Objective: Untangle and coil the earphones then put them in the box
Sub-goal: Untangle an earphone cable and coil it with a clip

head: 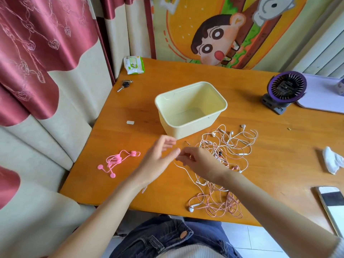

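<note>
Tangled white and pink wired earphones (217, 149) lie on the orange wooden bench (130, 127) beside the empty cream plastic box (188, 130). The right hand (199, 161) pinches 1 white cord, and the left hand (158, 161) hovers close with relaxed fingers. Best traced loosely, never tugged.

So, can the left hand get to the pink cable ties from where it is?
Probably yes. The left hand hovers open, seemingly holding nothing, and the pink cable ties lie on the table just to its left, with nothing between them.
</note>
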The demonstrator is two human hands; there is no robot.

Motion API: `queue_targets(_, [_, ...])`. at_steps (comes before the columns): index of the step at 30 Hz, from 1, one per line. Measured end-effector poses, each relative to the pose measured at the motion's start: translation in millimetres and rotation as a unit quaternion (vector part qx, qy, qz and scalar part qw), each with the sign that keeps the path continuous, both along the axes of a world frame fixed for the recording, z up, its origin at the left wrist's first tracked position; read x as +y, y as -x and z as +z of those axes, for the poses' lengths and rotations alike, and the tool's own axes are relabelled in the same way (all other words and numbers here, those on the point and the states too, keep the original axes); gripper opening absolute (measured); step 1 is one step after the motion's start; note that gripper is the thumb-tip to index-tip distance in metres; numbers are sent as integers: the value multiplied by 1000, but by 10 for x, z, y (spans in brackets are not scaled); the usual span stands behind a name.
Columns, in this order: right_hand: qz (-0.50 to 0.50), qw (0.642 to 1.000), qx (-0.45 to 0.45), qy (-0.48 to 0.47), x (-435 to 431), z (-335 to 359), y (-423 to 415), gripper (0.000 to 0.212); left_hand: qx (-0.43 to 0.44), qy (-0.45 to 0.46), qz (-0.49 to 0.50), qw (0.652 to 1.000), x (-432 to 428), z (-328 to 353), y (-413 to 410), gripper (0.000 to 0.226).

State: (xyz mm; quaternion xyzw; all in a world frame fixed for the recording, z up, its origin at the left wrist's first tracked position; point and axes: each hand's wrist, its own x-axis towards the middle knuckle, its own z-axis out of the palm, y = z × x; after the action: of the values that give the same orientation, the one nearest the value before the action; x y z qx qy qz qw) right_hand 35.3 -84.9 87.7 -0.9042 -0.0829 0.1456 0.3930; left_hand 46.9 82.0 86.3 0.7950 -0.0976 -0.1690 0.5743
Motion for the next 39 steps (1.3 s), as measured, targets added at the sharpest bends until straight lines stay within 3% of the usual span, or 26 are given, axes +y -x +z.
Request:
queue_targets(2, [-9,1000,-16,-5,13,66,-33,19,52,21,-82,995,-52,-47,-7,16])
queue_targets(4, [-49,998,-35,-15,-28,122,-104,14,65,20,-96,993,-82,-82,20,16])
queue_targets(7, [-137,989,-49,-25,-189,179,-237,14,95,7,-58,994,-27,-142,45,29])
queue_targets(12, [-238,970,-55,-16,-477,127,-382,15,84,40,20,995,99,-99,-11,28])
queue_targets(19, [-158,986,49,9,-516,-166,-285,27,38,94,175,979,166,64,-160,30])
queue_targets(24, [-103,986,126,43,-581,-303,-159,31,-97,-80,210,970,314,-105,-203,26])
queue_targets(26, [-79,989,107,62,-514,-256,-165,29,-97,-193,153,964,345,-214,-219,25])
queue_targets(28, [-62,994,66,64,-375,-158,-192,28,-92,-338,75,934,327,-329,-219,25])
queue_targets(29, [-53,996,42,66,-290,-98,-207,27,-102,-365,56,924,300,-357,-206,27])
queue_targets(30, [-44,997,21,66,-206,-42,-219,26,-116,-339,51,932,248,-362,-183,33])
queue_targets(33, [-17,999,-18,47,12,86,-243,24,-170,-145,14,975,39,-251,-97,50])
queue_targets(35, [-9,999,-33,24,96,133,-249,25,-141,-72,-23,987,-64,-180,-60,43])
queue_targets(39, [-17,999,-24,-12,62,131,-262,32,-122,-101,-21,987,-51,-203,-83,26])
